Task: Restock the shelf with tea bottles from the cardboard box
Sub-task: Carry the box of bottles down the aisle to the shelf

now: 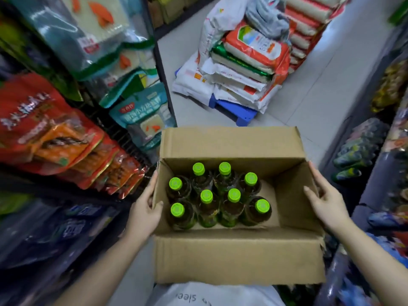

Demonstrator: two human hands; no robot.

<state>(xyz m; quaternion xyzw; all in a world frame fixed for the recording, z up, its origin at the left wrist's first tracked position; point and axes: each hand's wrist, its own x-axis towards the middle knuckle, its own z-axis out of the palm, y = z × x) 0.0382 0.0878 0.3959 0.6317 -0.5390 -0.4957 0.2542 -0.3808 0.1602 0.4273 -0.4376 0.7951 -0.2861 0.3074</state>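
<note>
An open brown cardboard box [238, 257] is held in front of me, flaps up. Several tea bottles [207, 208] with bright green caps stand upright in its left and middle part; the right part of the box floor is bare. My left hand [144, 208] grips the box's left wall, thumb hooked over the rim inside. My right hand [324, 195] presses flat against the outer face of the right flap, fingers spread.
Shelves with red snack packets [55, 138] and hanging bags [141, 120] line the left. Stacked rice sacks [247, 62] on a blue pallet [238, 111] sit ahead on the tiled floor. More shelved goods [362, 151] run along the right of the narrow aisle.
</note>
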